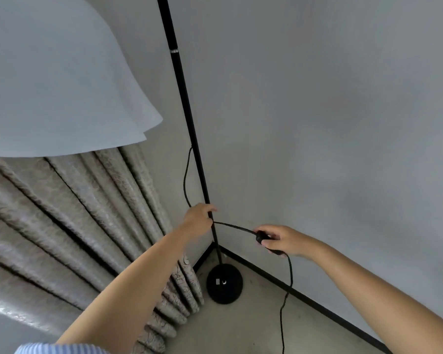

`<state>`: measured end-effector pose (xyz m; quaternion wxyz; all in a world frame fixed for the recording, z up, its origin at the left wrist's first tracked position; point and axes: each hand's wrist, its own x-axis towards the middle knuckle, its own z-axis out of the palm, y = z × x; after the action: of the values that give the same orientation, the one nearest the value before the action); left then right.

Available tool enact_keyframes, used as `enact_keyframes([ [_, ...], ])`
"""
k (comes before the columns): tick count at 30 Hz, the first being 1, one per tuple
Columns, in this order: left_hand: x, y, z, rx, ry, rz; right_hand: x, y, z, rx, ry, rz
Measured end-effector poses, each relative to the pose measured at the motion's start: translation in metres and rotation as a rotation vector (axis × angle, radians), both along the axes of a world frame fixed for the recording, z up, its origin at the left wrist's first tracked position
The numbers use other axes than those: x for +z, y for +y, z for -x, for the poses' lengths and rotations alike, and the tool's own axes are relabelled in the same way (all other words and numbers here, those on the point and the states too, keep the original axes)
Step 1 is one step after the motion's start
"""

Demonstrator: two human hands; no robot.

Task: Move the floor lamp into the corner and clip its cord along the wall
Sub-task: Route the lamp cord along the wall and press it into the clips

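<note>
The floor lamp stands in the room's corner: a thin black pole (187,108) rises from a round black base (224,283), and its white shade (56,80) fills the upper left. A black cord (186,175) leaves the pole, loops down and runs into my left hand (198,221), which pinches it right beside the pole. From there the cord stretches taut to my right hand (279,240), closed around the cord's black inline switch (262,237). Below that hand the cord (288,290) hangs to the floor.
Beige patterned curtains (74,213) hang on the left, reaching the floor next to the lamp base. Grey walls meet in the corner, edged by a black skirting board (317,305). A patch of beige floor (241,328) lies in front of the base.
</note>
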<state>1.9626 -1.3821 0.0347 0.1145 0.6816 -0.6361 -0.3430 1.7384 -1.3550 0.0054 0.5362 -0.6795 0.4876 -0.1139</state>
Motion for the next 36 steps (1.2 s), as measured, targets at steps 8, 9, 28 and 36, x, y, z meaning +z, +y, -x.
enact_keyframes([
  [8,-0.052,-0.049,0.031,-0.412,-0.6,-0.012,-0.04,-0.062,0.04,-0.372,-0.105,-0.112],
  [9,-0.059,-0.058,0.038,-0.43,-0.75,-0.009,-0.049,-0.067,0.042,-0.38,-0.031,-0.08],
  [28,-0.226,-0.193,0.076,-0.918,-1.191,0.24,-0.292,-0.135,0.058,-0.34,0.328,-0.1],
  [36,-0.293,-0.216,0.07,-1.244,-1.182,0.535,-0.358,-0.206,0.03,-0.294,0.305,0.433],
])
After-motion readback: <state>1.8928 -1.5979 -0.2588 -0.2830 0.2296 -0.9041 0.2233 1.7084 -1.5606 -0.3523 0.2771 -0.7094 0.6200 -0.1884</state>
